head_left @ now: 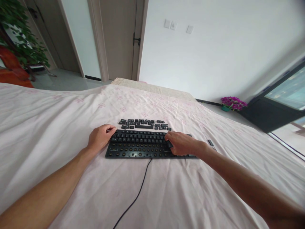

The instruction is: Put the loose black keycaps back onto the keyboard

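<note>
A black keyboard lies flat on the pink bedsheet. Its far rows still carry keycaps, while the near rows show bare switches. My left hand has thumb and fingers pinched at the keyboard's far left corner. Over the right part of the keyboard, my right hand is closed, its curled fingers around a dark keycap that is partly hidden. Loose black keycaps lie in rough rows just beyond the keyboard, a long space bar among them.
A black cable runs from the keyboard's near edge toward me. Right of my right hand, a small black piece with thin ends lies on the bedsheet. Beyond the bed are a door, purple flowers and a green plant.
</note>
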Demonstrator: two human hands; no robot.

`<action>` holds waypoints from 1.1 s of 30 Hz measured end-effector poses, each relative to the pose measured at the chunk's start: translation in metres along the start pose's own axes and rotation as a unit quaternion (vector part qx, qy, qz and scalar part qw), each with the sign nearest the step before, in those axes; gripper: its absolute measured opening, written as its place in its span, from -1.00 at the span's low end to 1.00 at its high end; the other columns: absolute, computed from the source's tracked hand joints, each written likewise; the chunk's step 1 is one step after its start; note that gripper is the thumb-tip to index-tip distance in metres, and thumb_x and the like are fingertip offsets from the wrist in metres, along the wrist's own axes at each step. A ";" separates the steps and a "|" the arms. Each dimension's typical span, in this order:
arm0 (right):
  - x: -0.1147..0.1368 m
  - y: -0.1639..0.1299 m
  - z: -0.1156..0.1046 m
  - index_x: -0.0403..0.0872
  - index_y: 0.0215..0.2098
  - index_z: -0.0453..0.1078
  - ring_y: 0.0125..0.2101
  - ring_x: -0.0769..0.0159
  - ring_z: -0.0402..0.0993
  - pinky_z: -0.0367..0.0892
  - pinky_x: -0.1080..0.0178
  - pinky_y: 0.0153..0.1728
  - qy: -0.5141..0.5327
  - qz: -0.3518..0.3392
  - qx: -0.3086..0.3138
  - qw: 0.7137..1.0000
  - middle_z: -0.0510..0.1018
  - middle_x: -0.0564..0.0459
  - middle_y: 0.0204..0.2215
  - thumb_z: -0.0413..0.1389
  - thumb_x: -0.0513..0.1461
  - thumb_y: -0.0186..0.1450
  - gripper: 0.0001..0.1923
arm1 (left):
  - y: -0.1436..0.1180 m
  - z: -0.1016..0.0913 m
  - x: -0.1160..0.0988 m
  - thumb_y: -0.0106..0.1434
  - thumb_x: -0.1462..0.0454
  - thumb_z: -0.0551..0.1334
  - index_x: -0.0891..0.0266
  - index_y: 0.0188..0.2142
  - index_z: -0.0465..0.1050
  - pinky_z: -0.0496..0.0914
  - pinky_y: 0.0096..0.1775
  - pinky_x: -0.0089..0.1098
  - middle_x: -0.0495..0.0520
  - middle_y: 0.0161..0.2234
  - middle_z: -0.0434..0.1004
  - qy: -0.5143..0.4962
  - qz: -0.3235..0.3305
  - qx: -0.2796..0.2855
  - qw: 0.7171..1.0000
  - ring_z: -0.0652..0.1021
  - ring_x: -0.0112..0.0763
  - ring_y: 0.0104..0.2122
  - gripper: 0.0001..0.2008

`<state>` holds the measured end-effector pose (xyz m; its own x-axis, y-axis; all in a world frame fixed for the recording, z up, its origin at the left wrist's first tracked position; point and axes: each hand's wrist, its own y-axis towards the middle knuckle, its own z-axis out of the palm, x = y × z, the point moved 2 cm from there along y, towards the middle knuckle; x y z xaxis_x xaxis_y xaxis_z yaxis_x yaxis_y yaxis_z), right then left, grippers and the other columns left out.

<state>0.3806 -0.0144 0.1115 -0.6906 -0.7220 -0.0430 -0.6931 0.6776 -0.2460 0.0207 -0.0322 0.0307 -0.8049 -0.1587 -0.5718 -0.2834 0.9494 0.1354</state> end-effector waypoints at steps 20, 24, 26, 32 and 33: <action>-0.006 -0.015 0.016 -0.07 0.06 0.38 -0.09 0.13 0.46 0.33 0.19 -0.13 0.034 0.039 -0.065 0.996 0.49 -0.10 -0.06 0.11 -0.28 0.25 -0.61 | -0.001 -0.002 -0.002 0.22 -0.05 0.14 0.00 -0.24 0.60 0.31 -0.27 -0.42 -0.12 -0.20 0.67 -0.015 0.004 0.002 1.000 0.60 -0.34 -0.22 -0.66; -0.004 -0.016 0.018 -0.07 0.00 0.42 -0.12 0.14 0.47 0.33 0.20 -0.14 0.008 0.044 -0.062 0.997 0.50 -0.09 -0.10 0.11 -0.30 0.26 -0.68 | -0.001 -0.002 -0.002 0.22 -0.05 0.14 0.00 -0.24 0.60 0.32 -0.27 -0.42 -0.11 -0.20 0.66 -0.015 0.001 0.005 1.000 0.60 -0.34 -0.23 -0.66; -0.004 -0.016 0.017 -0.07 -0.01 0.43 -0.14 0.15 0.48 0.34 0.21 -0.16 0.014 0.045 -0.062 0.997 0.50 -0.08 -0.10 0.11 -0.30 0.26 -0.68 | -0.002 -0.002 -0.002 0.21 -0.06 0.14 0.00 -0.24 0.60 0.32 -0.27 -0.42 -0.11 -0.20 0.67 -0.017 -0.001 0.007 1.000 0.60 -0.33 -0.23 -0.66; -0.011 -0.021 0.018 -0.05 0.03 0.44 -0.11 0.14 0.50 0.35 0.21 -0.15 0.070 0.060 -0.093 0.991 0.52 -0.04 -0.06 0.19 -0.25 0.23 -0.62 | -0.002 -0.002 -0.002 0.21 -0.06 0.14 -0.01 -0.24 0.60 0.33 -0.27 -0.42 -0.11 -0.20 0.67 -0.014 0.001 0.003 1.000 0.61 -0.32 -0.23 -0.66; -0.012 -0.022 0.019 -0.04 0.02 0.45 -0.11 0.15 0.50 0.35 0.21 -0.15 0.074 0.063 -0.103 0.990 0.52 -0.03 -0.06 0.19 -0.25 0.24 -0.63 | -0.002 -0.002 -0.002 0.21 -0.06 0.14 -0.01 -0.24 0.60 0.33 -0.27 -0.42 -0.11 -0.20 0.67 -0.013 0.002 0.002 1.000 0.61 -0.32 -0.23 -0.66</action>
<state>0.4086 -0.0231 0.0992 -0.7861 -0.6120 0.0863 -0.6168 0.7858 -0.0453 0.0217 -0.0343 0.0328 -0.7919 -0.1475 -0.5925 -0.2776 0.9513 0.1343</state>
